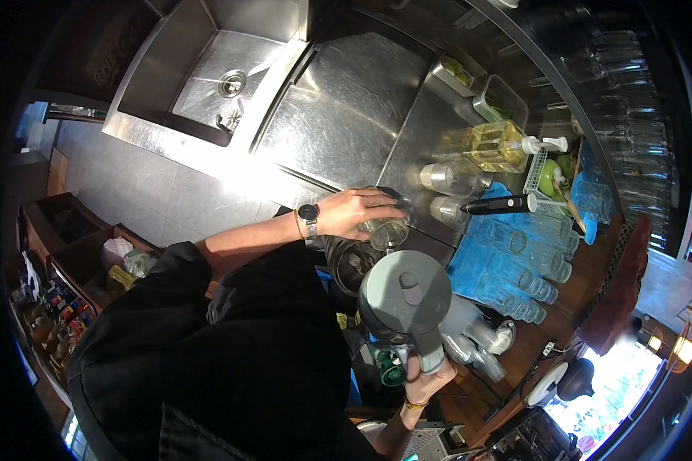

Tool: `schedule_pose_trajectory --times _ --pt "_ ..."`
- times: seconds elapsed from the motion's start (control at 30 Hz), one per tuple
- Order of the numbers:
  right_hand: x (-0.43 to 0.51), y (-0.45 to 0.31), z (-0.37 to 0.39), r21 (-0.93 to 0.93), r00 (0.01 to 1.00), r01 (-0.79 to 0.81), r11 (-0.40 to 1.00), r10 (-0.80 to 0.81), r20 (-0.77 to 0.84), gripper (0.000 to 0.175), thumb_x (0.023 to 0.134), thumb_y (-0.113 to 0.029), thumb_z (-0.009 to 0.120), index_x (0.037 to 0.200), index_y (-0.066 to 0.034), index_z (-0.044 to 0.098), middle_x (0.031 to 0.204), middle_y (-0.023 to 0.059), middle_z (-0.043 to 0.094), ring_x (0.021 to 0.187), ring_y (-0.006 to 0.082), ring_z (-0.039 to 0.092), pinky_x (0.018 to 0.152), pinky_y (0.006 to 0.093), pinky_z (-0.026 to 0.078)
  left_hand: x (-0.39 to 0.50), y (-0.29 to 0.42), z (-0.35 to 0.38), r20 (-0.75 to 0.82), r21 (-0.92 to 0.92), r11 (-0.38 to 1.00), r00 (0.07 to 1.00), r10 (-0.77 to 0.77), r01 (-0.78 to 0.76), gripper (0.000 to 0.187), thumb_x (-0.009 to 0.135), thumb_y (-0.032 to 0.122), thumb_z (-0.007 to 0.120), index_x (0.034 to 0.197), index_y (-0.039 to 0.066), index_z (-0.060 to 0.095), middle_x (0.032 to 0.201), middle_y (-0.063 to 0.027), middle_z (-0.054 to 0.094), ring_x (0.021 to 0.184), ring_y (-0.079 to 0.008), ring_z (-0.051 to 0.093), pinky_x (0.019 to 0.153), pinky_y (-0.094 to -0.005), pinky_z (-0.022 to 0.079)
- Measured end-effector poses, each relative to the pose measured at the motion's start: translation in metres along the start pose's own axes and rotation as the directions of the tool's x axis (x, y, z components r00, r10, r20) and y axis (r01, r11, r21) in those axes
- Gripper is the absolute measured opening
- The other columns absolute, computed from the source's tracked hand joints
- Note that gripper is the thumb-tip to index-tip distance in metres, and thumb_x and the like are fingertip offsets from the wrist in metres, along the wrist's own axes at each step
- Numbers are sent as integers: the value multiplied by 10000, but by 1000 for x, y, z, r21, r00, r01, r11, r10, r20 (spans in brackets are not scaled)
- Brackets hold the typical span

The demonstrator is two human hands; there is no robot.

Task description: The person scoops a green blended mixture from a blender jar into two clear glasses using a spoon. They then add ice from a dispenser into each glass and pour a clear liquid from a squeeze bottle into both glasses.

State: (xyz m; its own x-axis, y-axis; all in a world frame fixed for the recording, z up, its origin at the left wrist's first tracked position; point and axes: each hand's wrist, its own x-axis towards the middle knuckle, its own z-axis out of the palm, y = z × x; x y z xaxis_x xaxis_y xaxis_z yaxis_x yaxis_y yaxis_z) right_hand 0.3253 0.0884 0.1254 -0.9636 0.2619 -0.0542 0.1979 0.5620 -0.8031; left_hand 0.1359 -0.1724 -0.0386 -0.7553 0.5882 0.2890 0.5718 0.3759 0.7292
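My left hand (366, 212), with a watch on the wrist, grips a clear glass vessel (387, 233) near the counter's edge. My right hand (428, 377) is closed around the handle of a grey-green lidded jug (405, 288). The jug's spout end is at the vessel's mouth; whether liquid flows cannot be made out. Below the vessel is a dark round container (349, 268), partly hidden by the jug and my arm. A black handheld frother or mixer (499, 204) lies near a clear bottle (450, 176), past my left hand.
A steel sink (207, 98) adjoins the steel counter (340, 98). Along the back stand a yellow liquid pump bottle (496, 147) and a white basket (536, 178). Upturned glasses (513, 248) cover a blue mat (464, 265). Stacked plastic cups (476, 346) lie beyond the jug.
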Motion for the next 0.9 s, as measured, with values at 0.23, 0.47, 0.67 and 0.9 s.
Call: schedule_pose_trajectory --times 0.23,0.47,0.67,0.9 --pt "3 -9 1 -73 1000 10 997 -10 12 208 668 -113 712 739 59 618 580 54 549 599 53 467 568 267 458 -1 0 1 8 0 1000 1000 5 -5 809 626 146 806 1392 193 547 1377 -126 583 1254 -318 576 1034 -417 527" --pt "3 -13 2 -91 1000 -2 996 4 15 172 660 -82 697 703 52 599 554 53 517 608 43 444 560 261 445 -1 0 1 14 6 1000 1000 5 -5 814 623 129 804 1392 195 544 1377 -127 582 1260 -316 572 1039 -418 525" --pt "3 -13 3 -92 1000 13 996 -11 19 163 661 -75 697 699 47 596 549 63 500 617 42 428 557 262 440 -2 -1 0 31 6 1000 999 10 -10 812 624 130 808 1389 193 544 1388 -126 572 1274 -318 560 1051 -420 515" --pt "4 -17 2 -130 998 62 990 -57 37 168 674 -83 708 725 43 610 561 83 515 611 45 438 561 265 445 -3 -1 2 34 6 1000 999 18 -18 802 631 127 809 1386 185 544 1395 -129 564 1274 -321 558 1049 -415 517"
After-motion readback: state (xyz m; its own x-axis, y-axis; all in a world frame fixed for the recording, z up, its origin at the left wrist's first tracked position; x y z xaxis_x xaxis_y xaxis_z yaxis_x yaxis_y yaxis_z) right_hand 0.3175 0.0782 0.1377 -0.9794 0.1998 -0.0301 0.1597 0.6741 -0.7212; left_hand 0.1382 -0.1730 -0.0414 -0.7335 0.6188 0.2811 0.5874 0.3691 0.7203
